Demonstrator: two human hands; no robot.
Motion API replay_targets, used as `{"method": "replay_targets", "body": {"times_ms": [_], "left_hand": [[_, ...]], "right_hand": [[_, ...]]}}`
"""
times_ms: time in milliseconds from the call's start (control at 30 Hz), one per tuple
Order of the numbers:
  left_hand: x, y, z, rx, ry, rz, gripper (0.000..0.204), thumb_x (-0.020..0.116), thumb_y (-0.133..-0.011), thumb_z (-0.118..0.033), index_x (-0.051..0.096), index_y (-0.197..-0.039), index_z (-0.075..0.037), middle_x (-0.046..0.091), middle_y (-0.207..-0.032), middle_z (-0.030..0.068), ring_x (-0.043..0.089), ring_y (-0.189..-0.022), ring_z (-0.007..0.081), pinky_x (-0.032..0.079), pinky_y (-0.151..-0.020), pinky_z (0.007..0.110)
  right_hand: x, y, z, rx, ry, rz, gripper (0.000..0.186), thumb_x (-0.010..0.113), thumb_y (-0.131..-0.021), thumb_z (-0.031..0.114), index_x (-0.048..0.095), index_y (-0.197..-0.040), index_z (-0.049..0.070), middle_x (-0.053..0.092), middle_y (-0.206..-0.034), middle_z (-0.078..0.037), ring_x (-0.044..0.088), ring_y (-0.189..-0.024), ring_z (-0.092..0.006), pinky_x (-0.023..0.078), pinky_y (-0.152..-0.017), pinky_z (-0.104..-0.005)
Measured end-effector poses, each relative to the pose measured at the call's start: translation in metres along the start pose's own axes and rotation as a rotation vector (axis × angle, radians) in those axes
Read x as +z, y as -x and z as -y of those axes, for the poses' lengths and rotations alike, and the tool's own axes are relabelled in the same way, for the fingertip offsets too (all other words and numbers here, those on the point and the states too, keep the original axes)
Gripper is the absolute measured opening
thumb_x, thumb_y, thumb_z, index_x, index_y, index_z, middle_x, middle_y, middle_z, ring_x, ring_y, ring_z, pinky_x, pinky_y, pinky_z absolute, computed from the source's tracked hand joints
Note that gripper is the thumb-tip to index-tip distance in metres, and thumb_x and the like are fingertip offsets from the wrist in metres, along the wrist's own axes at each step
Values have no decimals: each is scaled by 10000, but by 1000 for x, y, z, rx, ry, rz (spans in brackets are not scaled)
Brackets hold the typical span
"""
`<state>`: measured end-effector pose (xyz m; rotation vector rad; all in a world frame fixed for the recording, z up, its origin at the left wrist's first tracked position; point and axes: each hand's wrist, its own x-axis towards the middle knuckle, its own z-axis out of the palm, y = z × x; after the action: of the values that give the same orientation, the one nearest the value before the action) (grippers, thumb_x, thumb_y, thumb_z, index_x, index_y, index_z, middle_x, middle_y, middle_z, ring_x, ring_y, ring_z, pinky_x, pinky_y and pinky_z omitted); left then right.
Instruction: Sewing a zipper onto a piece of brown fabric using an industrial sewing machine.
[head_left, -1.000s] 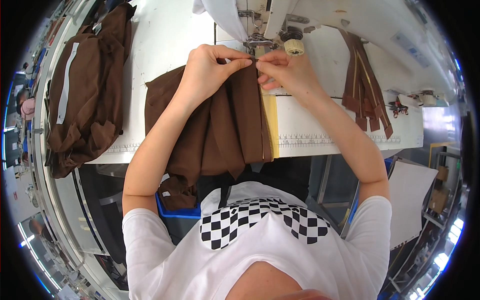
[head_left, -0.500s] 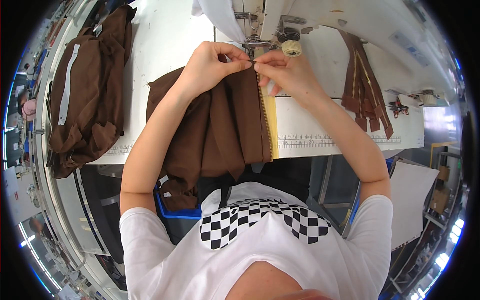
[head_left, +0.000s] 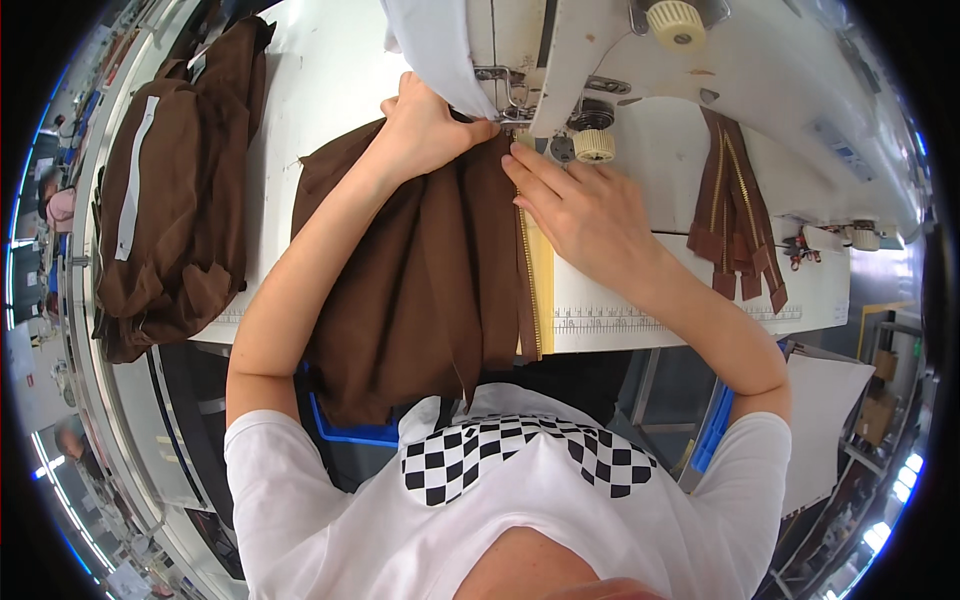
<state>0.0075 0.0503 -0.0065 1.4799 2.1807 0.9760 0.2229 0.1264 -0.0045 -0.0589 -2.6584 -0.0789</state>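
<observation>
A brown fabric garment piece (head_left: 400, 270) lies under the sewing machine's needle area (head_left: 512, 115) and hangs over the table's front edge. Along its right edge runs a brown zipper (head_left: 530, 300) with brass-coloured teeth, beside a yellow strip (head_left: 543, 260) on the table. My left hand (head_left: 425, 130) grips the top of the fabric just left of the presser foot, its thumb stretched toward the foot and its other fingers partly hidden. My right hand (head_left: 590, 205) lies flat with fingers stretched out, their tips on the upper zipper edge.
A pile of brown fabric (head_left: 175, 200) with a white strip lies at the left. Several loose zippers (head_left: 735, 200) rest at the right beyond a ruler strip (head_left: 630, 320). White cloth (head_left: 435, 50) hangs by the machine head (head_left: 590, 60). A blue bin (head_left: 355, 432) stands below the table.
Both hands were pinching the top of the zipper and fabric together. Now my right hand has let go of the pinch and flattened; the left has turned, its fingers going farther back.
</observation>
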Motion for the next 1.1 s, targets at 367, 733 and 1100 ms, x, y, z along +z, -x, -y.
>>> {"method": "replay_targets", "body": {"times_ms": [367, 733, 1100], "left_hand": [[3, -10, 8, 62, 59, 18, 419, 766, -690, -265, 668, -1057, -90, 659, -1063, 83, 608, -1025, 262, 410, -901, 477], [5, 0, 5, -53, 21, -44, 342, 728, -791, -201, 677, -1081, -26, 711, -1037, 104, 657, -990, 217, 481, -893, 338], [-8, 22, -6, -15, 9, -45, 344, 713, -817, -161, 637, -1128, -35, 657, -1126, 145, 588, -1084, 292, 405, -973, 362]], "right_hand": [[4, 0, -5, 51, -60, 19, 353, 662, -843, 213, 639, -1170, 82, 626, -1218, -14, 649, -746, -156, 524, -643, -315], [6, 4, -8, 77, -154, 33, 341, 579, -821, 130, 607, -1153, 59, 645, -1213, -66, 670, -777, -187, 531, -648, -339], [-2, 6, -16, 31, -204, -14, 228, 573, -829, 128, 637, -1022, 25, 680, -1060, -106, 678, -797, -236, 545, -671, -362]]}}
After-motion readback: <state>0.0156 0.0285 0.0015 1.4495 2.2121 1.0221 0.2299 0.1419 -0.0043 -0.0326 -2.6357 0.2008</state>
